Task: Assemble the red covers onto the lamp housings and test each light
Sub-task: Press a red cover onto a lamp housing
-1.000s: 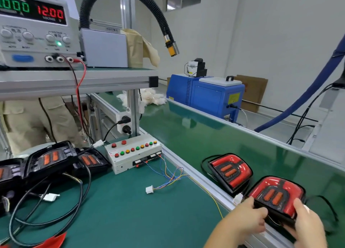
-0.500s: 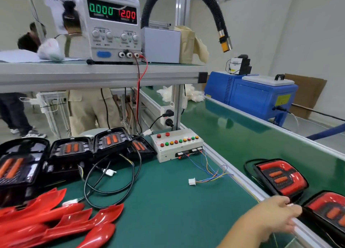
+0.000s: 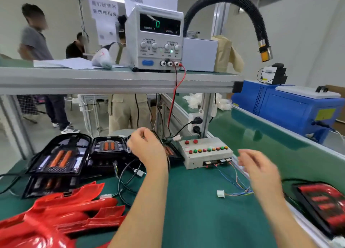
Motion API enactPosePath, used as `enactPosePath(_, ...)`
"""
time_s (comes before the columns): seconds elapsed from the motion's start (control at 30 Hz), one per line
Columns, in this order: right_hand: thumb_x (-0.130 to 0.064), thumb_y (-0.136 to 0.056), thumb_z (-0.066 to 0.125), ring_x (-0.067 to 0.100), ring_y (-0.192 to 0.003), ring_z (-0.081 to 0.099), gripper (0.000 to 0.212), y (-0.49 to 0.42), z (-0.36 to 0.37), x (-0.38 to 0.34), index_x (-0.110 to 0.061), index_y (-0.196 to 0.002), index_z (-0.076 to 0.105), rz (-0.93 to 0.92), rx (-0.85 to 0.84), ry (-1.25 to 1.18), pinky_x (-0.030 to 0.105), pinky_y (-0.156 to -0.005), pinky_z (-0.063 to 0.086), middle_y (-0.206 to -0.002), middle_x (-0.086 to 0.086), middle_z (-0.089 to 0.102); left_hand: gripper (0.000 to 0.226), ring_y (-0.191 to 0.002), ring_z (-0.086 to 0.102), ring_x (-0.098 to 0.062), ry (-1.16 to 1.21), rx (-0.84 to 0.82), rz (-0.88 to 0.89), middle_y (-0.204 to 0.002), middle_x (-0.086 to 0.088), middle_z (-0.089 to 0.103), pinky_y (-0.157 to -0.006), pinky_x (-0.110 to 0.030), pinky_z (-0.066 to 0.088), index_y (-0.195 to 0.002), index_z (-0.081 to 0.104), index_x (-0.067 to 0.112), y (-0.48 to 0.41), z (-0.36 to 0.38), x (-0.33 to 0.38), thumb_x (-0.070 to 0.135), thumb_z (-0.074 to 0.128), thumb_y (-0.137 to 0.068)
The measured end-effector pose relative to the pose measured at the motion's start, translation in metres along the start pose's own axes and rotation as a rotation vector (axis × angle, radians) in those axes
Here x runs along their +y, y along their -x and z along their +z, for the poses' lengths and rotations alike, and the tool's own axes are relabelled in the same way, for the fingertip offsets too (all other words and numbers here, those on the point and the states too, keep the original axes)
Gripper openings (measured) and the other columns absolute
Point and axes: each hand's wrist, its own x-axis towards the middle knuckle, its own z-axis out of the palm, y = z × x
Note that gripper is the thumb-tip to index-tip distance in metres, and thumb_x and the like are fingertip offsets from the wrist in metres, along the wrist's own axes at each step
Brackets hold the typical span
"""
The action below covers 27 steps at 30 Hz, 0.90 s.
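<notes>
- L hand (image 3: 147,148): reaches fwd, knuckles up, fingers curled. It sits over the right end of the row of black plastic lamp housings w/ orange inserts (image 3: 59,156).
- Third housing (image 3: 172,151): mostly hidden behind L hand. Can't tell if the hand grips it, or a cable, or only hovers.
- R hand (image 3: 259,165): in the air, blurred, fingers loosely spread, nothing in it.
- Other two housings: left of L hand, side by side, tilted up at the back, no red covers on them.
- Glossy red plastic covers (image 3: 65,210): loose heap left of L forearm, nearer the person than the housings.
- Black cable loops (image 3: 119,184): on the green bench mat (image 3: 196,219), just left of L wrist, touching the heap's far edge.
- White test box w/ red, green and yellow buttons (image 3: 205,152): btw the two hands, just right of L hand.
- Small white plug on thin coloured wires (image 3: 220,193): on the mat btw the forearms, wires run up to the box.
- Finished lamp w/ red cover fitted (image 3: 324,203): right of R forearm, flat on the green conveyor belt (image 3: 261,135), blurred.
- Grey bench power supply (image 3: 156,38): on the shelf above L hand; red lead (image 3: 175,98) drops from it toward that hand.
</notes>
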Motion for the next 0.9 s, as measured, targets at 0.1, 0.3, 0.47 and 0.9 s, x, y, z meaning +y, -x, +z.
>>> enactPosePath(0.1,-0.03,-0.095,0.058,0.006,-0.073,0.065,0.009,-0.035,0.11,-0.009,-0.029,-0.09,0.066,0.119,-0.45,0.074,0.03,-0.078,0.056,-0.09,-0.004,0.069,0.032,-0.121,0.04,-0.035,-0.322,0.095,-0.109,-0.133,-0.02,0.047,-0.085,-0.034,0.033,-0.126,0.057,0.009,-0.04,-0.021,-0.014,0.019,0.048,-0.097)
enactPosePath(0.3,-0.053,-0.096,0.042,0.018,-0.062,0.062,0.049,-0.062,0.229,-0.012,-0.013,-0.124,0.049,0.388,-0.728,0.171,0.025,-0.056,0.05,-0.085,0.005,0.056,0.042,-0.13,0.037,-0.037,-0.405,-0.188,-0.353,-0.147,-0.017,0.035,-0.107,-0.045,0.035,-0.143,0.041,0.014,-0.066,-0.039,-0.053,0.024,0.035,-0.102)
enactPosePath(0.47,-0.025,-0.094,0.057,0.017,-0.055,0.055,0.035,-0.07,0.245,-0.007,0.0,-0.118,0.056,0.489,-0.659,0.057,0.023,-0.046,0.049,-0.072,0.007,0.053,0.046,-0.127,0.045,-0.039,-0.212,-0.24,-0.429,-0.145,-0.019,0.04,-0.101,-0.047,0.044,-0.144,0.037,0.008,-0.062,-0.035,-0.067,0.024,0.036,-0.101)
enactPosePath(0.9,-0.029,-0.093,0.058,0.012,-0.072,0.063,0.019,0.014,0.147,-0.009,-0.029,-0.112,0.057,0.212,-0.436,-0.239,0.032,-0.068,0.053,-0.088,-0.003,0.068,0.029,-0.097,0.064,-0.028,0.223,-0.327,-0.477,-0.113,-0.017,0.065,-0.072,-0.03,0.055,-0.125,0.054,0.002,-0.019,-0.061,-0.034,0.008,0.051,-0.098)
